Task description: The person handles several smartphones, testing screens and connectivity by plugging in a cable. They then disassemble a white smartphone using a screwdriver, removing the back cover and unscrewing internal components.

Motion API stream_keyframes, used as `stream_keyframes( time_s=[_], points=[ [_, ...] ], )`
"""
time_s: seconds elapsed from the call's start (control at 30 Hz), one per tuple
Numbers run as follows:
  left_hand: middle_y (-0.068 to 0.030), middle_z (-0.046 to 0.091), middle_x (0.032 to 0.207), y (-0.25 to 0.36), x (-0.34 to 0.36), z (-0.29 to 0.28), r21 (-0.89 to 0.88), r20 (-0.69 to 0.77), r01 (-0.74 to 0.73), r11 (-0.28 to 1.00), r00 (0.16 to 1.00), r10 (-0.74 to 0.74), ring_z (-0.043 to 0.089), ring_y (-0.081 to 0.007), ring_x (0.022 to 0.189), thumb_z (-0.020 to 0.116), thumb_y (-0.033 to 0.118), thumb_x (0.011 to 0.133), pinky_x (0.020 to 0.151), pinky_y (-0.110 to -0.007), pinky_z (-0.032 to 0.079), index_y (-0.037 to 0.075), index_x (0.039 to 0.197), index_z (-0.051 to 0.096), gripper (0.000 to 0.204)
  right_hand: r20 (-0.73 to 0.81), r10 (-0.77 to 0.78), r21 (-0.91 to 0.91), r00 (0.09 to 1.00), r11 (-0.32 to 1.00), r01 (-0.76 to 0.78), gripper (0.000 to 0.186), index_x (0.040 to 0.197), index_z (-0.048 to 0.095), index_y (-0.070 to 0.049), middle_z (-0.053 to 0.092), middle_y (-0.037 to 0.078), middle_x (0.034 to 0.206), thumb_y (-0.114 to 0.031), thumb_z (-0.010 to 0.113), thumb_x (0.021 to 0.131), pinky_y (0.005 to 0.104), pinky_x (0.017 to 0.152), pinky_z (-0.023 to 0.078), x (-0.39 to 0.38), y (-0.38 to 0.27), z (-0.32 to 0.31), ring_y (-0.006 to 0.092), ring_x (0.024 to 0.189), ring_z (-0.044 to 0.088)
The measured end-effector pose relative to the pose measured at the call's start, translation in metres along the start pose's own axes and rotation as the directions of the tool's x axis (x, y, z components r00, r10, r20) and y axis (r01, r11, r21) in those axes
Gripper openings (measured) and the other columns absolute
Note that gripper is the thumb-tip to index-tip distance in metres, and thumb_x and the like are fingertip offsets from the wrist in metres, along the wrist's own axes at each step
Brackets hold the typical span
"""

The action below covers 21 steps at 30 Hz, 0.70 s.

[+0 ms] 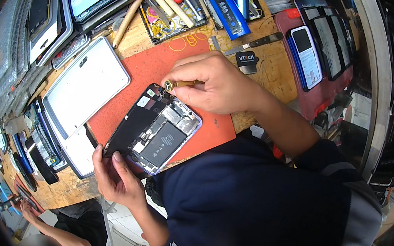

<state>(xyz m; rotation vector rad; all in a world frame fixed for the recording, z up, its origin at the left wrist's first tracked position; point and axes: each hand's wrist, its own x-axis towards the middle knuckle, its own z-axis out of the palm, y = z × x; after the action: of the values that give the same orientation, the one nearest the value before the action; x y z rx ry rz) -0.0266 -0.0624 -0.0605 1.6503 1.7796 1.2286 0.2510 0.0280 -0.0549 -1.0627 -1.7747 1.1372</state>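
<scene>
An opened phone point(163, 144) lies tilted over an orange-red mat point(143, 63), its black battery and inner boards showing. Its screen half point(132, 118) is swung up to the left and seems still joined to the body along the far side. My left hand point(118, 179) is closed on the phone's near-left corner, thumb on top and fingers at the screen's edge. Over the phone's far end, my right hand point(211, 82) pinches a small brass-coloured precision screwdriver point(180, 84). The round cap of the tool faces up; its tip is hidden from view.
White tablet panels point(91, 84) overlap the mat's left side. Behind it are a tool tray point(173, 12), a blue device point(224, 6) and a knife point(256, 43). Phones point(307, 55) sit on a red tray at right. Another person point(74, 241) works at lower left.
</scene>
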Motion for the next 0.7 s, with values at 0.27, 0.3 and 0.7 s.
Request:
stream_keyframes(
  time_s=[0.27, 0.3, 0.7],
  points=[
    [-0.0048, 0.065, 0.092, 0.0028, 0.0023, 0.0024, 0.025, 0.003, -0.021, 0.999, 1.000, 0.021, 0.056, -0.0085, 0.079, 0.065, -0.003, 0.102, 0.071, -0.022, 0.047, -0.005, 0.140, 0.061, 0.038, -0.044, -0.013, 0.036, 0.999, 0.999, 0.014, 0.013, 0.095, 0.070, 0.005, 0.066, 0.017, 0.079, -0.008, 0.069, 0.092, 0.0401, 0.062, 0.049, 0.0007, 0.0009, 0.0014, 0.0305, 0.066, 0.064],
    [-0.0045, 0.064, 0.092, 0.0031, 0.0023, 0.0022, 0.024, 0.005, -0.012, 1.000, 1.000, 0.012, 0.055, -0.0083, 0.079, 0.065, -0.003, 0.103, 0.071, -0.022, 0.047, -0.005, 0.140, 0.061, 0.038, -0.049, -0.030, 0.028, 0.998, 0.999, 0.032, 0.013, 0.095, 0.070, 0.005, 0.066, 0.018, 0.079, -0.008, 0.069, 0.092, 0.0406, 0.062, 0.048, 0.0011, 0.0015, 0.0015, 0.0311, 0.066, 0.063],
    [-0.0042, 0.064, 0.095, 0.0014, 0.0015, 0.0023, -0.008, 0.011, 0.025, 1.000, 1.000, -0.025, 0.056, -0.0081, 0.082, 0.065, -0.002, 0.104, 0.074, -0.022, 0.047, -0.005, 0.142, 0.060, 0.038, -0.048, 0.025, 0.010, 0.999, 1.000, -0.024, 0.022, 0.081, 0.060, 0.005, 0.056, 0.020, 0.067, -0.011, 0.069, 0.094, 0.0426, 0.059, 0.043, 0.0019, 0.0030, 0.0011, 0.0344, 0.059, 0.053]
  ],
)
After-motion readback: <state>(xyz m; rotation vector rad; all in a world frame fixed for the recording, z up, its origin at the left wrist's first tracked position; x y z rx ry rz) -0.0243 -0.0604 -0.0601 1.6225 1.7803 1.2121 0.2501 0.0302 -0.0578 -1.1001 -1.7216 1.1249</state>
